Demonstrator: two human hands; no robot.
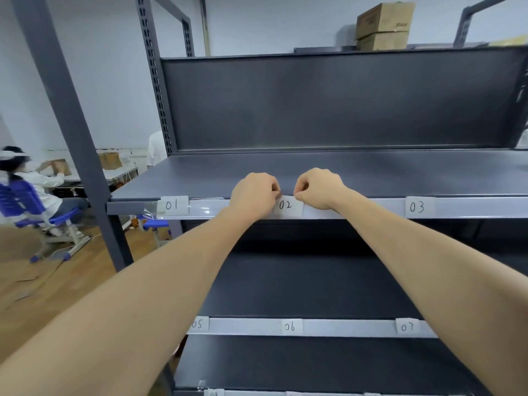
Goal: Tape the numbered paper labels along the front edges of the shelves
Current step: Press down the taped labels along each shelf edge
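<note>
Fingers (271, 186) of both hands are curled tight at the top edge of the white paper label marked 02 (289, 208), which sits on the front edge of the dark grey metal shelf (371, 172). My left hand (254, 195) has thumb and forefinger closed on the label's upper left corner. My right hand (317, 188) does the same at the upper right corner. The two sets of fingertips stand just apart, with the label's top between them. Whether they nip the paper itself or tape laid over it, I cannot tell from up here.

Below my fingers the label lies flat against the edge, its number plain to read. A strip of clear glossy tape (205, 208) runs along that edge, out to the left of my left fingers. Further left it covers the white paper label marked 01 (174, 205), and its loose end curls off past that. Well to the right of my right fingers is the white paper label marked 03 (418, 207).

Far below my fingers, on the next shelf edge, are three more white labels: 05 (199, 324), partly hidden by my left forearm, 06 (290, 326) and 07 (407, 327). Above and beyond my fingers, two brown cardboard boxes (384, 25) are stacked on the top shelf. Far left of my fingers, a person (43, 181) sits on a blue plastic chair (20, 198).
</note>
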